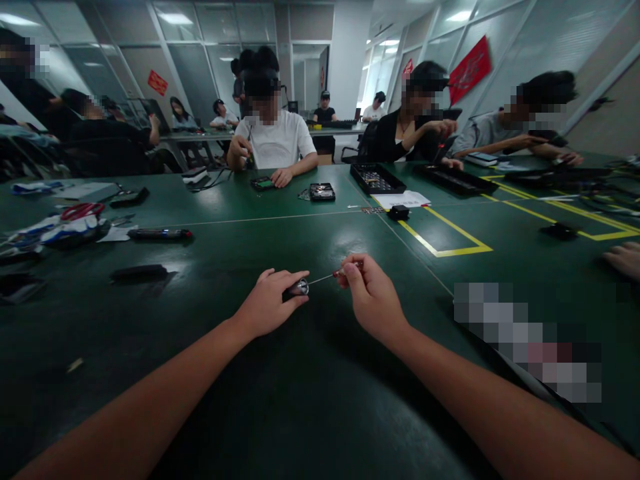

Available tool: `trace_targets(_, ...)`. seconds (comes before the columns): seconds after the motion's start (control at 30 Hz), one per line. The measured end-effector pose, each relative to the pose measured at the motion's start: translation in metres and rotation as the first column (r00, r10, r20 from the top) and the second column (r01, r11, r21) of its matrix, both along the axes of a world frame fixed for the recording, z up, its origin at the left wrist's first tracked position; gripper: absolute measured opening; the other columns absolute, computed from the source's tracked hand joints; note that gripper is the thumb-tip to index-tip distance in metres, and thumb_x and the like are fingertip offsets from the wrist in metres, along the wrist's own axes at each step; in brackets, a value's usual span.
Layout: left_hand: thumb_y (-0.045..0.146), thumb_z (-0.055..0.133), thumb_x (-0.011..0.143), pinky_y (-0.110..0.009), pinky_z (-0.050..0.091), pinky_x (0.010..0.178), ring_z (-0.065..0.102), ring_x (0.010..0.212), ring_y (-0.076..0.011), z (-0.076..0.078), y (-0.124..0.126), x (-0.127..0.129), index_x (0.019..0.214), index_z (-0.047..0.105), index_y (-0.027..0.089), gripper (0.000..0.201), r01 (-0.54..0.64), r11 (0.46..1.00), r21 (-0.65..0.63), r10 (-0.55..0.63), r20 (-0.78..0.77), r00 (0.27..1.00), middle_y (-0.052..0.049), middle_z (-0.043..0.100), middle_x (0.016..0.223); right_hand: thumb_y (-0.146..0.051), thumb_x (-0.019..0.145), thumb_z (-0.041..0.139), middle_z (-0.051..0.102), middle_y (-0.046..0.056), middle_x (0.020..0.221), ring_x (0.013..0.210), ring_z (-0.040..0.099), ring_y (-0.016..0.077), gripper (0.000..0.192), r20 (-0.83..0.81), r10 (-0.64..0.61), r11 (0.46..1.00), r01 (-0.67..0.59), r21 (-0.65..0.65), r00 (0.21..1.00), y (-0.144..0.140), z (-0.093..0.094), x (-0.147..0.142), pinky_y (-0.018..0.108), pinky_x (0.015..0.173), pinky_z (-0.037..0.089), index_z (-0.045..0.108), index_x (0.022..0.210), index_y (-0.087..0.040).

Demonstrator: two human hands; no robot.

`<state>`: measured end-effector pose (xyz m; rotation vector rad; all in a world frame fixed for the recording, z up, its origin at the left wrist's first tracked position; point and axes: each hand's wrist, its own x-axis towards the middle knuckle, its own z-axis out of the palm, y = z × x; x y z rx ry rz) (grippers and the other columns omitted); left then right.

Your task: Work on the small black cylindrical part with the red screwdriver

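Screwdriver [320, 279]: slim precision type, thin metal shaft, silver collar and dark handle at one end, reddish part at the other. It lies nearly level, just above the dark green worktop [300, 400], near the middle of the near edge, spanning both hands.

Left hand [267, 303]: palm down, fingers [293, 279] curled and closed over the dark handle end; the silver collar shows just past the fingertips.

Right hand [373, 297]: back toward the camera, thumb and forefinger pinching the reddish end of the shaft, remaining fingers folded in.

Surrounding items, nearest first: a flat black bar [139, 272] to the left, well apart from the hands; a dark pen-shaped tool with a red tip [160, 234] beyond it; a heap of cloth or bags with a red loop [60, 227] at far left; yellow tape lines [450, 230] marking a rectangle to the right; a small black block [399, 213] beside a white paper sheet [403, 199]; a black parts tray [376, 178]; an opened device [321, 192].

Other persons: several seated across the worktop, hands on small devices; another hand [623, 259] at the right edge.
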<state>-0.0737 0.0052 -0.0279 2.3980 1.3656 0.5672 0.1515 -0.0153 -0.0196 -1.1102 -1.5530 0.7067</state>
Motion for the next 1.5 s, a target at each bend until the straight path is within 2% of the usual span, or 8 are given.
trace_targets(0.2,0.036,0.063,0.096,-0.059,0.027,0.119,0.063,0.106,-0.0238,-0.003,0.002,-0.001,0.146,0.055,0.025,0.052,0.000,1.000,-0.002,0.000,-0.005,1.000,-0.004,0.070,0.107,-0.037,0.104,0.044,0.069,0.004,0.082,0.072,0.065,0.0201,0.018,0.167,-0.090,0.995,0.080,0.067,0.982,-0.006,0.008,0.000,0.033,0.066,0.046,0.057,0.099,-0.024)
trace_targets(0.5,0.036,0.063,0.095,-0.061,0.032,0.118,0.061,0.121,-0.0292,-0.003,0.004,-0.004,0.143,0.057,0.025,0.050,-0.046,0.999,0.018,0.046,0.005,0.999,-0.008,0.069,0.128,-0.036,0.104,0.044,0.068,0.004,0.082,0.072,0.065,0.0208,0.018,0.157,-0.130,0.991,0.126,0.038,0.979,-0.002,0.008,0.003,0.034,0.066,0.045,0.056,0.098,-0.024)
trace_targets(0.63,0.039,0.060,0.095,-0.048,0.051,0.100,0.066,0.107,-0.0269,0.005,0.004,-0.006,0.136,0.060,0.022,0.044,-0.091,0.995,0.027,0.089,0.065,0.994,-0.009,0.070,0.119,-0.038,0.104,0.045,0.068,0.004,0.081,0.073,0.064,0.0209,0.019,0.119,-0.157,0.987,0.153,0.043,0.980,0.000,0.011,0.006,0.034,0.066,0.045,0.057,0.098,-0.024)
trace_targets(0.8,0.039,0.058,0.096,-0.038,0.055,0.084,0.067,0.092,-0.0227,0.017,0.002,-0.007,0.122,0.064,0.021,0.033,-0.090,0.996,0.002,0.090,0.100,0.991,-0.007,0.071,0.108,-0.039,0.103,0.046,0.068,0.003,0.082,0.073,0.064,0.0207,0.019,0.055,-0.187,0.982,0.185,0.039,0.981,0.001,0.015,0.010,0.035,0.068,0.046,0.058,0.099,-0.024)
trace_targets(0.97,0.035,0.059,0.093,-0.038,0.055,0.085,0.067,0.097,-0.0239,0.024,0.001,-0.003,0.119,0.067,0.021,0.031,-0.047,0.993,-0.107,0.049,0.024,0.998,-0.007,0.071,0.112,-0.039,0.104,0.046,0.067,0.002,0.083,0.077,0.064,0.0205,0.020,0.016,-0.189,0.981,0.188,0.045,0.982,0.001,0.016,0.011,0.037,0.072,0.047,0.058,0.100,-0.024)
trace_targets(1.1,0.027,0.052,0.094,-0.039,0.054,0.089,0.066,0.103,-0.0245,0.021,-0.001,0.005,0.121,0.068,0.021,0.032,0.018,0.988,-0.153,-0.027,-0.056,0.998,-0.008,0.069,0.117,-0.040,0.104,0.046,0.066,0.002,0.083,0.077,0.063,0.0204,0.020,0.003,-0.177,0.983,0.177,0.051,0.984,0.002,0.016,0.012,0.037,0.072,0.048,0.058,0.100,-0.025)
trace_targets(1.3,0.036,0.061,0.092,-0.041,0.054,0.083,0.067,0.101,-0.0286,0.012,-0.005,0.021,0.135,0.063,0.025,0.044,0.014,0.992,-0.129,-0.042,-0.211,0.977,-0.009,0.067,0.117,-0.040,0.104,0.046,0.066,0.002,0.082,0.077,0.063,0.0201,0.020,-0.010,-0.170,0.985,0.170,0.039,0.985,0.001,0.015,0.011,0.037,0.072,0.048,0.059,0.100,-0.024)
trace_targets(1.5,0.031,0.054,0.097,-0.037,0.053,0.079,0.067,0.100,-0.0268,0.016,0.003,0.036,0.119,0.070,0.023,0.028,0.014,0.994,-0.111,-0.053,-0.357,0.932,-0.009,0.068,0.114,-0.040,0.103,0.047,0.066,0.001,0.081,0.075,0.063,0.0193,0.020,-0.017,-0.174,0.984,0.174,0.044,0.985,0.003,0.013,0.011,0.037,0.072,0.048,0.059,0.099,-0.024)
